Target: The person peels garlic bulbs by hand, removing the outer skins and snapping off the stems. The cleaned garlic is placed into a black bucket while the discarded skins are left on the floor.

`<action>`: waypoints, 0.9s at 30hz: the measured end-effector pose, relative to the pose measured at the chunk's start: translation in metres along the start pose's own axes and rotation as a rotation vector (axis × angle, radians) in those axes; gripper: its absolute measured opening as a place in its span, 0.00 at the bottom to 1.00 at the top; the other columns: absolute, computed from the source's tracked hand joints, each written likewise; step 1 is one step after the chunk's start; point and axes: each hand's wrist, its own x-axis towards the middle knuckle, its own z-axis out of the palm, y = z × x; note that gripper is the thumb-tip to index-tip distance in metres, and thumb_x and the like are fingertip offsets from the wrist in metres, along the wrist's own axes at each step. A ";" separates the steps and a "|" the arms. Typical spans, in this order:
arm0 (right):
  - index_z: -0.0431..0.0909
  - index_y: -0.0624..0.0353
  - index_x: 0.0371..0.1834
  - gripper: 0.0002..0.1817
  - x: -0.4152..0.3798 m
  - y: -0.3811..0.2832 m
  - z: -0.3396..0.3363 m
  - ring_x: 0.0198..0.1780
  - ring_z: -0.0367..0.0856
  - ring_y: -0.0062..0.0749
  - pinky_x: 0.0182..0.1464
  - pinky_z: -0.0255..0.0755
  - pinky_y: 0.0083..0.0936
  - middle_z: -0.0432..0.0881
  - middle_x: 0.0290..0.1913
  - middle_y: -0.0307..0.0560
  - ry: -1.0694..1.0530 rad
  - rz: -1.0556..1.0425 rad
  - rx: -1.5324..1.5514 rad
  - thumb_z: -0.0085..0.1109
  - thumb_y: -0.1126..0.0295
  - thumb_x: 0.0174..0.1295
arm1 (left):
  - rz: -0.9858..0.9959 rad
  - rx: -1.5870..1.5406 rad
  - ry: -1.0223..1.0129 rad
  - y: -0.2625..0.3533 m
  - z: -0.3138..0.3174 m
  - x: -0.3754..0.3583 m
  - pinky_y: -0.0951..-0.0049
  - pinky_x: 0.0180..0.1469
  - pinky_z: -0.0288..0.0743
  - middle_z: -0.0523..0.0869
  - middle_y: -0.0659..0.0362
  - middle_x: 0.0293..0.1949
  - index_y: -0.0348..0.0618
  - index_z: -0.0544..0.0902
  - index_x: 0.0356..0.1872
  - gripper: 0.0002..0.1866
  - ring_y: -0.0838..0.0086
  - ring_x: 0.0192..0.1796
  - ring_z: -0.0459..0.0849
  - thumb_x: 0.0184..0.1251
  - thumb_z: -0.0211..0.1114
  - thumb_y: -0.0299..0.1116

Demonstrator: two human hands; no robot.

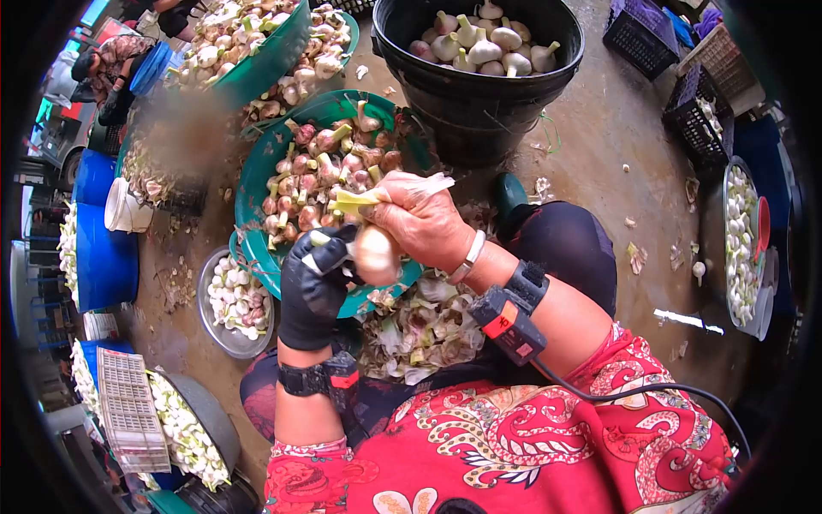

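Over the near side of a green basin (248, 184) of garlic bulbs (300, 176), both hands meet at one large pale bulb (375, 255). My left hand (315, 278), in a black glove, is closed at the bulb's left side; its fingertips are partly hidden. My bare right hand (424, 218) is closed on the yellow-green stem and papery skin (360, 201) above the bulb. Loose peeled skins (428, 330) lie in a heap below the hands, between the knees.
A black bucket (479, 107) of cleaned bulbs stands ahead. At the left are a metal bowl (205, 300) of small white bulbs and a blue tub (107, 248). Black crates (698, 120) stand at the right. Another person (111, 73) is at upper left.
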 end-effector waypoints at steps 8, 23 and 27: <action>0.80 0.57 0.29 0.06 -0.047 -0.003 0.005 0.36 0.81 0.51 0.40 0.75 0.44 0.82 0.33 0.55 -0.933 -0.021 -0.512 0.61 0.67 0.52 | 0.065 -0.249 0.251 -0.017 -0.065 0.014 0.72 0.42 0.81 0.83 0.58 0.41 0.38 0.80 0.51 0.15 0.76 0.39 0.81 0.71 0.58 0.36; 0.79 0.61 0.23 0.08 -0.012 0.003 -0.014 0.31 0.80 0.50 0.37 0.74 0.39 0.80 0.23 0.56 0.202 0.301 -0.301 0.65 0.68 0.45 | 0.298 0.611 0.142 -0.004 0.037 0.011 0.73 0.45 0.77 0.84 0.56 0.42 0.36 0.80 0.42 0.12 0.72 0.40 0.83 0.57 0.70 0.24; 0.78 0.61 0.21 0.08 -0.012 0.003 -0.014 0.33 0.80 0.52 0.39 0.74 0.42 0.79 0.23 0.56 0.229 0.206 -0.417 0.63 0.68 0.45 | 0.632 1.157 0.055 -0.004 0.049 0.015 0.67 0.44 0.75 0.83 0.53 0.36 0.39 0.82 0.38 0.12 0.63 0.39 0.82 0.51 0.73 0.25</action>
